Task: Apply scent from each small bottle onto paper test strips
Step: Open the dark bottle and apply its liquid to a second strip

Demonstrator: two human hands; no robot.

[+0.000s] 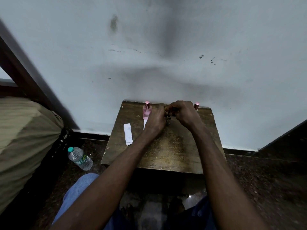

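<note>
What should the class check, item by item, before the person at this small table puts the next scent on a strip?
1. Bottle held between both hands: left hand and right hand close around a small dark bottle. Ok.
2. Its cap off: hidden by fingers. Cannot tell.
3. Strip within reach: a paper strip lies flat on the table, left of the hands. Ok.
4. That strip unused: faint marks. Cannot tell.
5. Other bottles upright: pink bottle stands capped; a second pink cap shows behind the right hand. Ok.

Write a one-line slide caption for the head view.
Both hands work a small dark bottle beside a pink perfume bottle and paper strip.
</note>
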